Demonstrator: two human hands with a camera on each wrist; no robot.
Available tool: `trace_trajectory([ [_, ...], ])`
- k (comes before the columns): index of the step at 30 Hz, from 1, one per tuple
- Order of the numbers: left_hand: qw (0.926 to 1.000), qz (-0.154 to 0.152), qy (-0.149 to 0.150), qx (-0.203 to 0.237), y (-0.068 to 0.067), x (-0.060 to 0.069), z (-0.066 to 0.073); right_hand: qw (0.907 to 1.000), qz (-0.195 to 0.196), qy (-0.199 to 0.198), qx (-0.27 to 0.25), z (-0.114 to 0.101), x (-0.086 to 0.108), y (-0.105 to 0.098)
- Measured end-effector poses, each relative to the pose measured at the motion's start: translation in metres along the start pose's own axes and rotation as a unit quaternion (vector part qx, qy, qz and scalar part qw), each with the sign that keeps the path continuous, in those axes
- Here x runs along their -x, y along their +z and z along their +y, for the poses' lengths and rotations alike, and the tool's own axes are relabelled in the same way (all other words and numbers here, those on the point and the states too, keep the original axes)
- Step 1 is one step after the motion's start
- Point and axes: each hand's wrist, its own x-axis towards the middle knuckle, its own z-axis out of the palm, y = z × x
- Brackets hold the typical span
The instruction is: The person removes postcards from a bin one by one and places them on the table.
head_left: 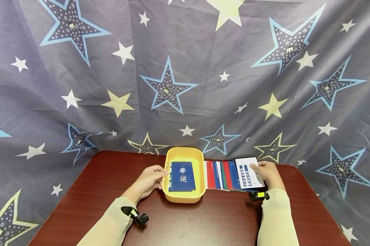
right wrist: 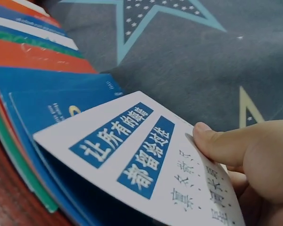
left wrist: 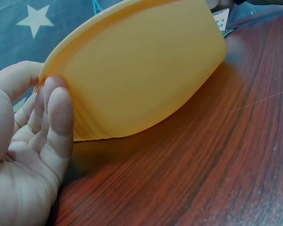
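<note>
Nearest, cream sleeves [head_left: 278, 218] are reaching in over the dark red table [head_left: 185, 222]. The left hand [head_left: 148, 181] is pinching the left rim of a yellow tray [head_left: 183, 199], thumb and fingers closing on its edge. Inside it, a blue card [head_left: 182, 176] is lying. The right hand [head_left: 268, 173] is pinching a white card [head_left: 244, 171] by its right side, over the right end of an overlapping card row [head_left: 217, 176] that is stretching rightward from the tray. Farthest, a star-patterned cloth [head_left: 203, 58] is hanging.
</note>
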Motion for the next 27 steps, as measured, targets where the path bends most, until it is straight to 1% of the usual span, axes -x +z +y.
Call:
trace_trajectory([
  [3,1.0,-0.002,0.0,-0.001,0.0,0.0,0.001,0.9997,0.0,-0.004,0.026,0.003,-0.001,0.003],
  [6,1.0,-0.003,0.002,0.0,0.0,0.001,0.001,0.9971,0.009,-0.017,0.074,0.005,-0.003,0.004],
  [10,1.0,-0.004,0.002,0.003,0.001,0.001,0.001,0.9909,0.016,-0.022,0.132,0.006,-0.003,0.006],
  [13,1.0,-0.003,0.002,0.004,0.001,0.001,0.001,0.9872,0.022,-0.016,0.157,0.004,0.001,0.008],
  [18,1.0,-0.002,0.003,0.004,0.001,0.001,0.002,0.9786,0.046,-0.009,0.201,0.0,0.007,0.013],
  [20,1.0,-0.002,0.003,0.005,0.001,0.001,0.002,0.9773,0.049,-0.004,0.206,-0.002,0.008,0.014],
  [22,1.0,-0.002,0.003,0.006,0.001,0.002,0.002,0.9787,0.047,-0.005,0.2,-0.001,0.007,0.013],
  [25,1.0,-0.001,0.003,0.007,0.002,0.002,0.002,0.9817,0.046,-0.015,0.184,0.001,0.003,0.009],
  [27,1.0,-0.001,0.004,0.008,0.002,0.002,0.002,0.9834,0.053,-0.025,0.172,0.003,0.001,0.004],
])
